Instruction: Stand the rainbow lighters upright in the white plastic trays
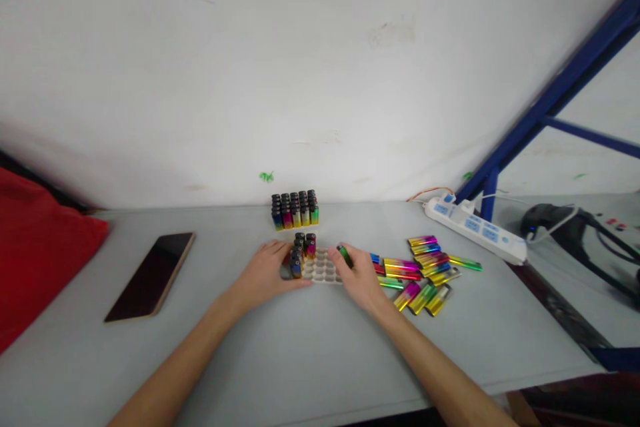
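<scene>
Lighter, slim and green with a black top [345, 256], is pinched between the thumb and fingers of the right hand [360, 278], just at the right end of a pale shallow tray with rounded cells [326, 271]; its long axis slants, the upper end tipped to the left and away from the person; whether its base touches the tray cannot be told. The bare cells lie left of this grip, between the two hands; the right hand is the nearer to them. The left hand [267, 271] grasps the tray's left end, thumb along the near edge, fingers curled at the far corner, close against upright black-topped lighters [297, 258] that fill the left side.

Right of the right hand, loose metallic-coloured lighters [431, 260] lie flat at mixed angles, glossy, in magenta, yellow, blue and green; behind the tray stands a tight block of upright multicoloured lighters [296, 211], near the scuffed matt white wall [320, 80]; all rest on a smooth grey tabletop [300, 353].
</scene>
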Available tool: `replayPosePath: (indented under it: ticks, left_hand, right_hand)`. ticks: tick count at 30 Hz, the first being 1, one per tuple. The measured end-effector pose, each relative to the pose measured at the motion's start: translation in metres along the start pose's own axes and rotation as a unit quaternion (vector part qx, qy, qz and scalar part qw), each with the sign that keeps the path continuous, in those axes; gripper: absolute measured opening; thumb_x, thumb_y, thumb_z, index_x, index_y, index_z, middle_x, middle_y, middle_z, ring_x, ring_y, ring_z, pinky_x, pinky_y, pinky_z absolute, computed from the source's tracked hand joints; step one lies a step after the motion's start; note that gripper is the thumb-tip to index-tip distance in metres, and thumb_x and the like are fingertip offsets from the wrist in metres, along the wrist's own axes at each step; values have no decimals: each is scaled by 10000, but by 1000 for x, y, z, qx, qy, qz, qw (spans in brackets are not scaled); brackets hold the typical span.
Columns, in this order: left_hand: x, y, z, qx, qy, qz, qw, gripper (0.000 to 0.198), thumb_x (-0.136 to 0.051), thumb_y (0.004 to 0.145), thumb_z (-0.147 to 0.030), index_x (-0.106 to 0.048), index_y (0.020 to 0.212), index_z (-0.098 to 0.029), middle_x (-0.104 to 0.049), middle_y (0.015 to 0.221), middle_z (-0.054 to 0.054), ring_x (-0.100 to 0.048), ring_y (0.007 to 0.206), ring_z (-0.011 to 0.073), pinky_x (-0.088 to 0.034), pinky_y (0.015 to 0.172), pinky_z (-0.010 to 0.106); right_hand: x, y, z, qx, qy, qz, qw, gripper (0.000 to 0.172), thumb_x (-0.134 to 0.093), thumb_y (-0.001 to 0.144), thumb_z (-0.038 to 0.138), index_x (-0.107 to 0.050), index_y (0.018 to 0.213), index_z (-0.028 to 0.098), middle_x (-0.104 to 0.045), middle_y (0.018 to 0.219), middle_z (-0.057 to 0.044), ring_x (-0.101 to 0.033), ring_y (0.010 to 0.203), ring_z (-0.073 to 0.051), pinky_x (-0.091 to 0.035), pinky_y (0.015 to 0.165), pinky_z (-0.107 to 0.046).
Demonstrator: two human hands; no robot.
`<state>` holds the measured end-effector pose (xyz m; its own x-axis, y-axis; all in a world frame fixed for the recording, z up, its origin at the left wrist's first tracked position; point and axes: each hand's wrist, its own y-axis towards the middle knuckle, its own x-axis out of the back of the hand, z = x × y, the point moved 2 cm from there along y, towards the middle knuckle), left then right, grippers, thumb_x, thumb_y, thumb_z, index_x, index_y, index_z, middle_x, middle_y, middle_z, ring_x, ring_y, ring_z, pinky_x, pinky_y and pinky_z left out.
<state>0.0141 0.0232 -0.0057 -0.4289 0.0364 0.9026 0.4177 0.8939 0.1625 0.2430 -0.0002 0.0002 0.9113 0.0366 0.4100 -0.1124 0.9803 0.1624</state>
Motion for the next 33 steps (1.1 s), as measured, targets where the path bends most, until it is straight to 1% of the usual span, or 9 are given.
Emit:
replayPosePath:
  ticks: [5, 7, 9, 14, 17, 23, 26, 29, 33]
  left_hand:
    - [0, 0, -2, 6, 7, 12, 1000, 621, -858, 738, -694, -694, 1068, -193, -774, 1113, 123, -704, 1062, 355, -528, 994, 471]
    - [0, -1, -3, 7, 12, 15, 1000, 606, -860, 742, -689, -692, 1059, -201, -773, 1108, 118, -703, 1062, 353, -527, 987, 464]
    - [0, -1, -2, 7, 18, 17, 1000, 600, -855, 740, -702, -693, 1036, -205, -772, 1092, 118, -702, 1059, 356, -527, 978, 462]
    - [-2, -1, 0, 2, 14, 14, 1000, 623, -845, 743, -716, -696, 1060, -201, -770, 1115, 121, -698, 1075, 361, -523, 985, 470]
    - [-3, -1, 0, 2, 15, 13, 1000, 614, -841, 749, -712, -695, 1064, -206, -773, 1126, 121, -696, 1084, 364, -520, 990, 476]
    - [-1, -1, -2, -4, 7, 7, 1000, 557, -872, 746, -654, -688, 1044, -221, -776, 1107, 102, -699, 1079, 354, -519, 984, 465]
    - [-1, -1, -2, -8, 10, 9, 1000, 545, -872, 749, -654, -681, 1027, -225, -773, 1086, 94, -697, 1070, 348, -521, 981, 459]
    - [-2, 0, -1, -6, 14, 13, 1000, 551, -868, 752, -659, -674, 1016, -216, -769, 1081, 100, -698, 1055, 346, -524, 967, 460]
    - [-2, 0, 0, -3, 10, 12, 1000, 561, -853, 755, -676, -680, 1025, -215, -777, 1108, 112, -700, 1069, 354, -524, 977, 472]
  right_hand:
    - [5, 1, 4, 84, -45, 0, 995, 404, -429, 1107, 514, -563, 852, 229, -617, 816, -18, -581, 763, -188, -445, 722, -299]
    - [7, 1, 6, 132, -83, -14, 988, 413, -439, 1116, 494, -585, 838, 226, -638, 926, -63, -613, 873, -211, -476, 811, -320]
    - [8, 1, 6, 151, -119, -14, 981, 411, -453, 1121, 486, -582, 829, 228, -630, 913, -61, -615, 872, -214, -472, 815, -322]
    - [5, 6, 4, 142, -141, 16, 980, 399, -471, 1131, 458, -534, 804, 238, -578, 694, 13, -573, 662, -181, -402, 660, -292]
    - [0, 9, 4, 162, -153, 32, 974, 368, -509, 1128, 427, -570, 827, 225, -640, 739, -5, -610, 677, -182, -426, 667, -283]
    - [-11, 7, 14, 202, -268, 88, 938, 208, -559, 1116, 357, -677, 1069, 193, -742, 964, -88, -710, 854, -231, -511, 761, -311]
    - [-14, 6, 18, 191, -290, 104, 932, 193, -570, 1112, 338, -677, 1064, 185, -747, 943, -89, -720, 854, -235, -522, 770, -316]
    - [-14, 8, 17, 178, -319, 92, 926, 233, -578, 1108, 366, -675, 1011, 177, -749, 948, -107, -722, 877, -253, -518, 789, -333]
    - [-10, 12, 13, 166, -307, 91, 933, 244, -575, 1112, 371, -665, 987, 183, -747, 927, -83, -712, 838, -224, -491, 756, -308]
